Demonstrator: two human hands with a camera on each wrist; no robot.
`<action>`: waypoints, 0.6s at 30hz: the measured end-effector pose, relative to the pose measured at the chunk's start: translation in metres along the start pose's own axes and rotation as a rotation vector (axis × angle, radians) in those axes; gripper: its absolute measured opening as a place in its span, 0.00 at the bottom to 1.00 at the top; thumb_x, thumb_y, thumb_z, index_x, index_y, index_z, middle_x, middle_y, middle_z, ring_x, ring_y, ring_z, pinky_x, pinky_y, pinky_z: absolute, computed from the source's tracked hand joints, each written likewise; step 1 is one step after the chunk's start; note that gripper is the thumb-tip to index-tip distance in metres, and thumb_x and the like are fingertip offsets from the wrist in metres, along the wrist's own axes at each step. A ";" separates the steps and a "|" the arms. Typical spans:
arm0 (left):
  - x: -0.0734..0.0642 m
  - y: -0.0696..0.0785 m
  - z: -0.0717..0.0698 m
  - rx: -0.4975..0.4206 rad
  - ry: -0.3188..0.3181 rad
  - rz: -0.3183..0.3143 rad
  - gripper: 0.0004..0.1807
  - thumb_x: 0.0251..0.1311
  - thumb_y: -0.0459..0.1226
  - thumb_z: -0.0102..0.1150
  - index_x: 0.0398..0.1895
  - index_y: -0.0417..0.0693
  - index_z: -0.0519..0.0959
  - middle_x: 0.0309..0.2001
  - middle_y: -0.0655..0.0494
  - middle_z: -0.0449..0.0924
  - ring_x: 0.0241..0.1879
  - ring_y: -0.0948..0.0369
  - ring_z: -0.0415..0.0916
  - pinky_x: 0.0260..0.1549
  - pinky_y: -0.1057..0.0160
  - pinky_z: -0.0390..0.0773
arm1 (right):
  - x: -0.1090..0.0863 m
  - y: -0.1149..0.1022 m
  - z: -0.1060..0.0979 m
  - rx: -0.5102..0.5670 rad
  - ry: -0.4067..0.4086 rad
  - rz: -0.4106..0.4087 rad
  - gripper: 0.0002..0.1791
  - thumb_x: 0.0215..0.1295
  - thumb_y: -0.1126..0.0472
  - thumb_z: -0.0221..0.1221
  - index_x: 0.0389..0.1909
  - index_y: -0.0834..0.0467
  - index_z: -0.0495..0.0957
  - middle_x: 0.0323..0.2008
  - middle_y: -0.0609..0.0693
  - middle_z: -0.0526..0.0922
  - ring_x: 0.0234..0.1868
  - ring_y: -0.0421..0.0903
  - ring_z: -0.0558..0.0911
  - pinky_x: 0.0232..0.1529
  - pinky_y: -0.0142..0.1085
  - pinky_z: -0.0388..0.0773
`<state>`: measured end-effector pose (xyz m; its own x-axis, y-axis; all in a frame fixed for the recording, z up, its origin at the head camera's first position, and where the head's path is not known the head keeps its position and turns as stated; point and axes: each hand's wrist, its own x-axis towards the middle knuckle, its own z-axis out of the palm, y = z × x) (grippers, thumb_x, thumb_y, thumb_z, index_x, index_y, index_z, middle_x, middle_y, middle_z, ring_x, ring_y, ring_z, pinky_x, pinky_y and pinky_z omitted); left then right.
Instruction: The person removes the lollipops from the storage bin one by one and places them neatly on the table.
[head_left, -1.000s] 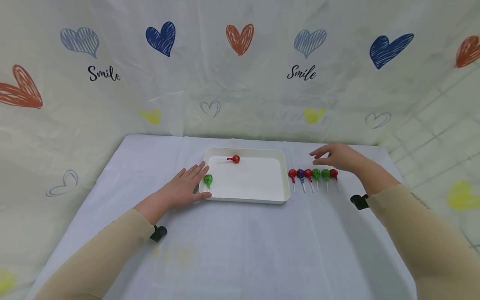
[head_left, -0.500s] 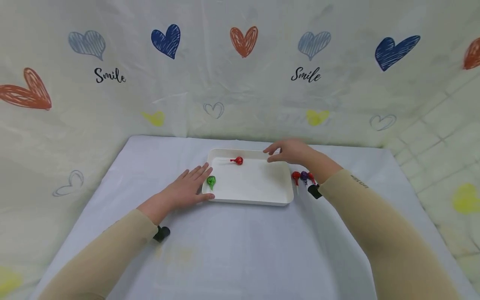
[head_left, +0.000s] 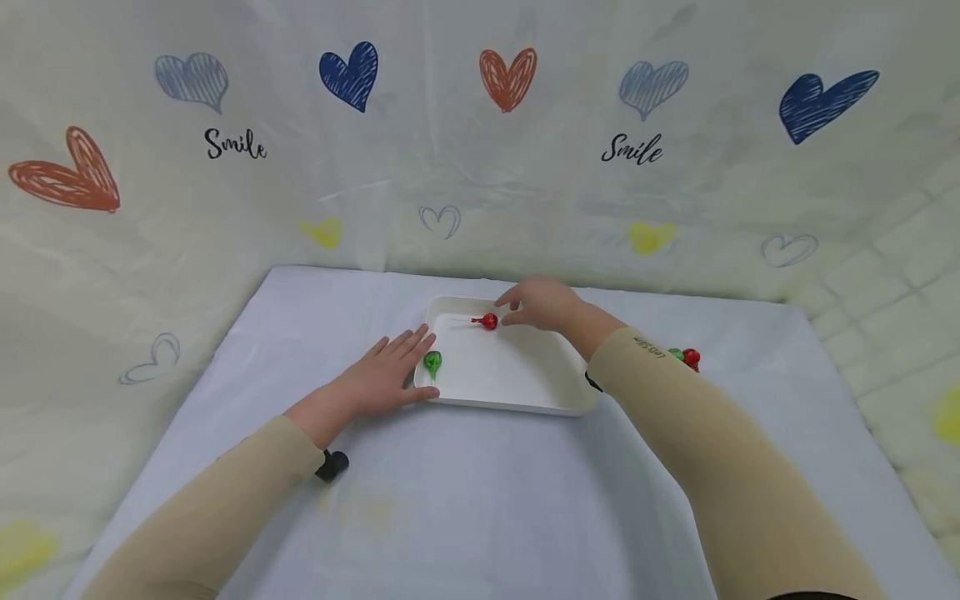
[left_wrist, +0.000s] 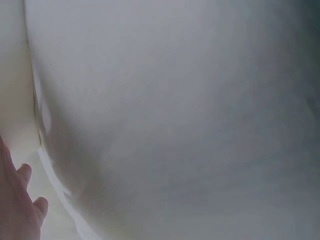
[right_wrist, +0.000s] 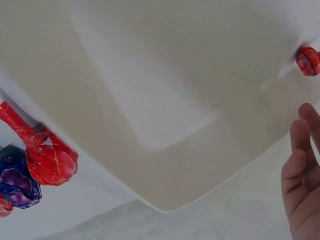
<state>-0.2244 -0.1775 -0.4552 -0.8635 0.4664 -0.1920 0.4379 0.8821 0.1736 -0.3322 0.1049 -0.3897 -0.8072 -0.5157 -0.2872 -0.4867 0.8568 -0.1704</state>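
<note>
The white tray (head_left: 517,367) lies on the table with a red-wrapped lollipop (head_left: 489,321) near its back edge, its stick to the left. A green-wrapped lollipop (head_left: 432,362) lies at the tray's left end. My left hand (head_left: 386,375), fingers spread straight, rests along the tray's left rim, thumb at the front corner. Over the back of the tray is my right hand (head_left: 543,304), thumb and fingers apart, fingertips just right of the red lollipop. In the right wrist view that lollipop (right_wrist: 308,61) shows beyond the right hand's fingertips (right_wrist: 300,131), with nothing between them.
Right of the tray, a row of lollipops is mostly hidden by the right sleeve (head_left: 675,425); a red one (head_left: 692,358) shows past it. The right wrist view shows a red lollipop (right_wrist: 52,162) and a purple one (right_wrist: 20,180) beside the tray. A printed backdrop (head_left: 555,217) stands behind.
My right hand has moved left from above the lollipop row, across the tray, to beside the red lollipop. The left hand stays at the tray's left rim.
</note>
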 end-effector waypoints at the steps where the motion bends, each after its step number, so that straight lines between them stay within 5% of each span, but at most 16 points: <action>1: 0.001 0.000 0.000 -0.004 0.003 0.005 0.53 0.46 0.77 0.27 0.72 0.64 0.31 0.73 0.66 0.26 0.72 0.59 0.31 0.68 0.49 0.38 | 0.002 0.000 0.002 -0.016 0.001 -0.001 0.23 0.59 0.46 0.60 0.56 0.40 0.75 0.43 0.44 0.79 0.44 0.44 0.75 0.46 0.39 0.73; 18: 0.001 0.003 -0.001 0.014 -0.030 -0.015 0.53 0.46 0.77 0.27 0.72 0.64 0.30 0.73 0.67 0.23 0.72 0.60 0.29 0.69 0.49 0.37 | 0.025 -0.012 0.019 -0.130 -0.034 -0.032 0.16 0.64 0.49 0.55 0.53 0.39 0.76 0.40 0.42 0.79 0.43 0.44 0.73 0.46 0.38 0.71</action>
<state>-0.2245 -0.1745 -0.4543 -0.8621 0.4549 -0.2234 0.4287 0.8897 0.1571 -0.3400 0.0824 -0.4126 -0.7801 -0.5402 -0.3156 -0.5527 0.8314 -0.0567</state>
